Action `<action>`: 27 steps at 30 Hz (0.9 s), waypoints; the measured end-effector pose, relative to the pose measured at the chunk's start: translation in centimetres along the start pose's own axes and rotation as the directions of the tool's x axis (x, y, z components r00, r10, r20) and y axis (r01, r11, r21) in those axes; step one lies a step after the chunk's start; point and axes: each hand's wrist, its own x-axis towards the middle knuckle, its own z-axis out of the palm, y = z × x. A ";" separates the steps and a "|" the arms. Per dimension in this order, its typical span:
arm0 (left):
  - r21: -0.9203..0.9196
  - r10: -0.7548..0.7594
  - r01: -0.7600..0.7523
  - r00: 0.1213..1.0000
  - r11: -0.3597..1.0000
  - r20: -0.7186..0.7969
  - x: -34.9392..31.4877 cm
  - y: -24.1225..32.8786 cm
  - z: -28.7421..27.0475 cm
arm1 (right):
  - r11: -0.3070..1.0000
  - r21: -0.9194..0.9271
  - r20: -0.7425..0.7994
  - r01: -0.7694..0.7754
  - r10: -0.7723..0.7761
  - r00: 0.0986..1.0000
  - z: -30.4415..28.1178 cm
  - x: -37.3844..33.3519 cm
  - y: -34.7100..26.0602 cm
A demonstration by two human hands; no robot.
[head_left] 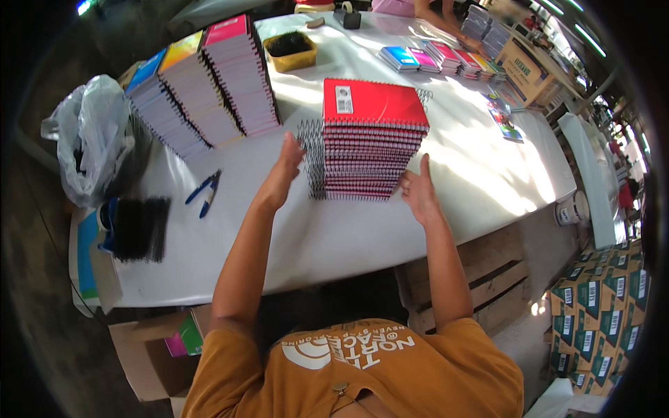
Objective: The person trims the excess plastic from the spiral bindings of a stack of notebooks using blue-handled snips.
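A tall stack of red-covered spiral notebooks (376, 104) stands on the white table in front of me. Loose ends of black spiral coils (313, 160) stick out from its left side, and more curl out at its far right corner. My left hand (286, 171) is upright beside those coils, fingers stretched; whether it touches them I cannot tell. At the lower right side of the stack is my right hand (419, 191), thumb raised and fingers partly hidden by the notebooks. Neither hand grips anything that I can see. Blue-handled pliers (204, 191) lie to the left.
Taller notebook stacks (202, 83) stand at the back left beside a plastic bag (90, 139). A yellow tub (293, 61) holds black coils; more coils (139, 230) lie at left. Small notebooks (446, 59), a cardboard box (523, 70) and another person's arm (446, 28) are at far right.
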 end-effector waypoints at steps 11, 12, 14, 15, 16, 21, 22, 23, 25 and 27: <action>-0.050 -0.091 0.101 0.980 0.994 0.180 -5.0 -3.2 0.3 | 0.935 0.221 -0.050 0.276 -0.272 0.961 10.1 -4.5 -0.1; -0.056 -0.081 0.089 0.987 0.994 0.140 -6.2 -3.4 -0.2 | 0.932 0.224 -0.039 0.284 -0.283 0.958 11.0 -4.9 0.3; -0.091 -0.043 0.052 0.995 0.995 0.092 -8.4 -3.6 -1.4 | 0.927 0.254 -0.014 0.274 -0.280 0.960 12.5 -5.5 1.5; -0.122 -0.016 0.025 0.997 0.992 0.080 -9.6 -3.7 -2.1 | 0.931 0.257 -0.002 0.259 -0.267 0.964 13.4 -6.0 2.1; -0.152 0.012 -0.002 0.998 0.988 0.066 -10.5 -3.7 -2.7 | 0.935 0.259 0.010 0.243 -0.254 0.967 14.1 -6.6 2.6; 0.141 0.038 -0.056 0.991 0.988 0.129 -12.7 -3.4 -5.4 | 0.917 0.351 0.041 0.190 -0.217 0.975 15.9 -8.1 5.6; 0.235 0.039 -0.073 0.989 0.969 0.144 -12.7 -3.4 -5.9 | 0.906 0.367 0.035 0.210 -0.240 0.970 16.3 -8.4 5.7; 0.196 -0.001 -0.018 0.995 0.980 0.098 -12.8 -3.2 -6.5 | 0.892 0.400 0.041 0.212 -0.248 0.968 16.2 -8.3 6.0; 0.111 -0.083 0.080 0.996 0.991 0.019 -13.4 0.4 -6.3 | 0.859 0.463 0.042 0.220 -0.270 0.962 15.3 -8.0 6.3; 0.488 0.279 -0.149 0.938 0.860 -0.207 -10.7 -2.5 -12.3 | 0.893 0.284 -0.180 0.350 -0.309 0.934 14.7 -8.9 5.9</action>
